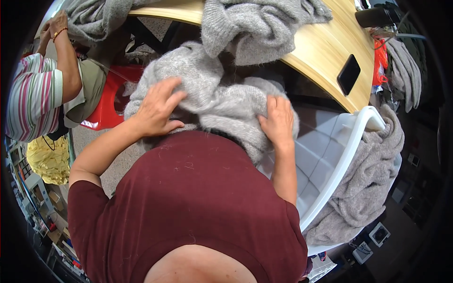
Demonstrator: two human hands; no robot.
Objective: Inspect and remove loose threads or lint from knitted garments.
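Observation:
A fuzzy light-grey knit garment (236,101) lies bunched across my lap, its folds loose between my two hands. My left hand (159,104) is over its left side with fingers spread and slightly blurred. On its right side rests my right hand (278,120), fingers stretched flat on the knit and thumb apart. Neither hand visibly grips the cloth. Just beyond, another grey knit piece (255,33) lies heaped on the wooden table and hangs over its edge.
A black phone (348,74) lies on the table (325,52). At my right stands a white plastic bin (330,188) with grey knitwear (361,184) beside it. Another person (37,89) works at far left near a red stool (106,106) and a yellow bundle (48,158).

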